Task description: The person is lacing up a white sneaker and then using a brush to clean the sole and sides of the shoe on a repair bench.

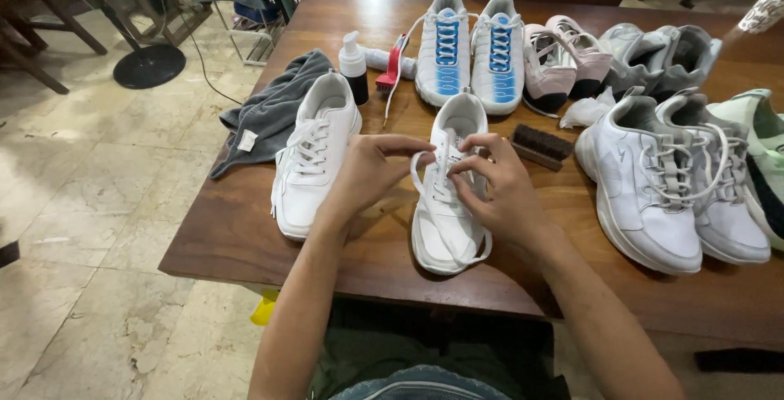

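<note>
At the centre of the frame a white sneaker (447,196) stands on the wooden tabletop (237,237), toe toward the lower edge. Both hands meet over its laces: the left hand (371,173) has its grip pinched shut on a white lace (426,173), and the right hand (494,184) pinches the lacing beside it. Its matching sneaker (314,155) stands just left. A brown brush (541,146) lies right of the hands, and a grey cloth (269,110) hangs over the tabletop's upper-left edge.

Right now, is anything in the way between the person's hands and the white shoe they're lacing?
Nothing visible. The left hand and right hand already touch the white shoe, fingers pinching its white lace.
</note>
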